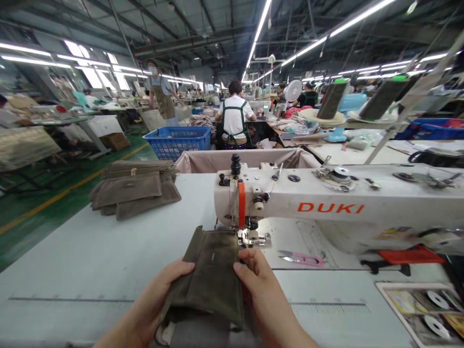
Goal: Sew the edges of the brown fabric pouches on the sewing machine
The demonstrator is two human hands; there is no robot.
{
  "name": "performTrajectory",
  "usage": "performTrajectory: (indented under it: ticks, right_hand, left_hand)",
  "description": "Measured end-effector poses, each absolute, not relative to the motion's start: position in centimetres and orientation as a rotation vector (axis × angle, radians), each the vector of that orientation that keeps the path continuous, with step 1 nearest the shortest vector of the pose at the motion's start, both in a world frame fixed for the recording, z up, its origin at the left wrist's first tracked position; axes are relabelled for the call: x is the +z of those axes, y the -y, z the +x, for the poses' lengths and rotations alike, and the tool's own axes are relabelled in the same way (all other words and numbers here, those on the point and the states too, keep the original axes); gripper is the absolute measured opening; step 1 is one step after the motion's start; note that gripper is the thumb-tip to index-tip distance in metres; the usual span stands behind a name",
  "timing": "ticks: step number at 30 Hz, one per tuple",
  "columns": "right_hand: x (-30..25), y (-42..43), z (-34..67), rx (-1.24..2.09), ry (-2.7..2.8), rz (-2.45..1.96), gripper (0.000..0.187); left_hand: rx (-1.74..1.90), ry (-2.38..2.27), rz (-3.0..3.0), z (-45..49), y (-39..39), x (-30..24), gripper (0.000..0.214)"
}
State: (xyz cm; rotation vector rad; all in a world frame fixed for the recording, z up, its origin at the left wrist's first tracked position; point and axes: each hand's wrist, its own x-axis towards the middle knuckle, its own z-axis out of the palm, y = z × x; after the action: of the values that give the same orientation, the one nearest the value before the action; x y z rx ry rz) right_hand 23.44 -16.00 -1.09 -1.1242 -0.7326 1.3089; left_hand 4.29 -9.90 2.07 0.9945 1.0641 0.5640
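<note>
A dark olive-brown pouch point(213, 275) with a small metal tag lies between my two hands, its far right corner by the presser foot point(250, 238) of the white sewing machine point(282, 193). My left hand point(172, 280) grips the pouch's left edge, thumb on top and fingers hidden underneath. On the opposite edge, close to the needle area, my right hand point(259, 278) pinches the material between thumb and fingers. Whether the foot presses on the pouch is too small to tell.
Similar brown pouches point(136, 188) are stacked at the table's far left. Pink-handled thread snips point(302, 258) lie under the machine arm. A tray of bobbins point(424, 309) sits at the right. Behind the table are a cloth-lined bin point(246, 158), a blue basket point(177, 140) and a seated co-worker point(235, 113).
</note>
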Motion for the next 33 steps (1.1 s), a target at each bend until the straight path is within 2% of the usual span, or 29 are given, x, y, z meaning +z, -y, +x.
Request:
performTrajectory:
  ticks: [3, 7, 10, 13, 15, 19, 22, 27, 33]
  right_hand:
    - [-1.2, 16.6, 22.6, 1.424, 0.622, -1.054, 0.031]
    - [-2.6, 19.3, 22.0, 1.550, 0.786, -1.184, 0.036]
    - [-3.9, 22.0, 22.0, 1.634, 0.876, -1.203, 0.038]
    - [-3.9, 24.3, 23.3, 1.590, 1.134, -1.279, 0.018]
    - [-3.3, 25.1, 24.5, 1.387, 1.408, -1.394, 0.002]
    - [-2.5, 25.0, 25.8, 0.509, 1.888, -1.417, 0.014]
    - [-2.9, 24.0, 25.4, 0.111, 1.952, -1.295, 0.020]
    - [-3.4, 23.3, 24.9, -0.032, 1.984, -1.179, 0.027]
    - [-3.6, 23.4, 25.2, -0.074, 2.004, -1.140, 0.029]
  left_hand:
    - [0.474, -1.134, 0.978, 1.8, 11.3, 2.0, 0.044]
    - [0.798, -1.442, 2.093, 0.1, 13.0, 3.3, 0.044]
    - [0.665, -0.927, 2.788, 2.2, 14.8, 3.8, 0.038]
    - [0.517, -0.574, 2.890, 5.1, 16.0, 2.9, 0.021]
    - [0.593, -0.545, 2.839, 6.1, 16.2, 1.7, 0.020]
    - [0.646, -0.576, 2.746, 5.9, 16.0, 0.4, 0.024]
    - [0.764, -0.636, 2.714, 5.5, 16.4, 0.2, 0.023]
    - [1.018, -0.695, 2.657, 5.8, 17.2, -0.3, 0.020]
    - [0.848, -0.618, 2.846, 6.0, 16.9, -1.4, 0.026]
